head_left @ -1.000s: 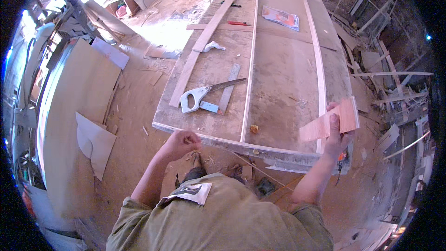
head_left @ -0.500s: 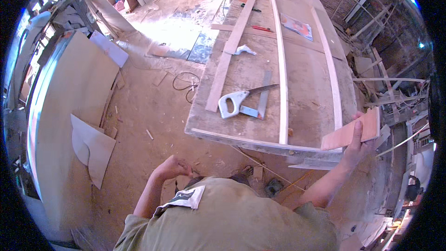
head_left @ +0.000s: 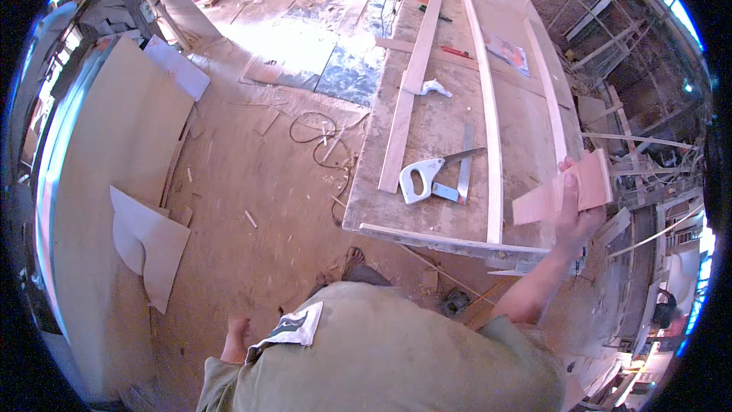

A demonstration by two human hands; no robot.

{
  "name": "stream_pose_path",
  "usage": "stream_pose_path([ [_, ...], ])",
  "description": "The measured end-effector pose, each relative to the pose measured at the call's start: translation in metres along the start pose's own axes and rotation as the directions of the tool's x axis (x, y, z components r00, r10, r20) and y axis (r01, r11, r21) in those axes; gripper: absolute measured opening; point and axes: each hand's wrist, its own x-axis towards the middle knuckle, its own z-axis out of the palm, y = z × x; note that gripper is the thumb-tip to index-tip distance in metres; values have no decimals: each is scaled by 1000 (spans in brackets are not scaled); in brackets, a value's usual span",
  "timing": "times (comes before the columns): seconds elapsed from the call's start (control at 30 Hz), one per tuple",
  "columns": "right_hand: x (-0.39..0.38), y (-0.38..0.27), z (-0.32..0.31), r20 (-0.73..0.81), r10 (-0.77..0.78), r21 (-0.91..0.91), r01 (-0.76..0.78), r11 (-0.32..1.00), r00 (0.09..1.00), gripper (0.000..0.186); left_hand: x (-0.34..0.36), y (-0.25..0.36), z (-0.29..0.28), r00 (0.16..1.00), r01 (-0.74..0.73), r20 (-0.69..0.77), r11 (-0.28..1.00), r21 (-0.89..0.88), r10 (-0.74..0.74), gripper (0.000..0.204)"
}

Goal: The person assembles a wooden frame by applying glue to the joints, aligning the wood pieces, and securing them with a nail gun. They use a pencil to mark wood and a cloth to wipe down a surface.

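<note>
My right hand [head_left: 576, 217] is closed around a short flat piece of wood [head_left: 541, 200], held up over the near right corner of the workbench [head_left: 427, 137]. The thumb lies across its face. Beside my body on the left, my left hand [head_left: 239, 326] shows only in small part, and its fingers cannot be made out. On the bench lies a handsaw [head_left: 421, 181] with a white handle, next to a try square [head_left: 463, 172]. A long pale wooden strip [head_left: 492, 130] runs along the bench, left of the held piece.
Another strip [head_left: 412, 84], a red tool [head_left: 456, 52], a crumpled white scrap [head_left: 436, 88] and a printed sheet [head_left: 509, 56] lie on the bench. Large panels [head_left: 114, 183] lean at the left, with a cut board [head_left: 149, 248] beside them. A cable [head_left: 313, 126] loops on the floor.
My right hand has shifted a little left with the piece of wood. My left hand has dropped back toward my side. The whole view has turned, so the bench sits farther right.
</note>
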Motion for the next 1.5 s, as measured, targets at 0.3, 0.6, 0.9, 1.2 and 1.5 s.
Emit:
stream_pose_path([
  [0.3, 51, -22, 126, 2, -70, 108, 69, 992, 998, 24, 6, -12, 14, 953, 283, 274, 719, -635, -133, 28],
  [0.6, 20, -119, 311, 444, -560, 295, 477, 828, 699, 30, 114, 164, -106, 973, 31, 204, 818, -575, 106, 36],
  [0.9, -70, -230, 478, 547, -607, 475, 384, 792, 576, 35, 82, 543, -247, 578, 283, 706, 711, -644, 410, 77],
  [1.2, -72, -219, 560, 571, -523, 400, 341, 851, 633, 43, 115, 683, -234, 391, 158, 718, 727, -669, 576, 25],
  [1.5, -16, -69, 570, 426, 241, -208, -165, 964, 872, 46, 231, 792, -319, 526, -129, 334, 461, -878, 782, 26],
])
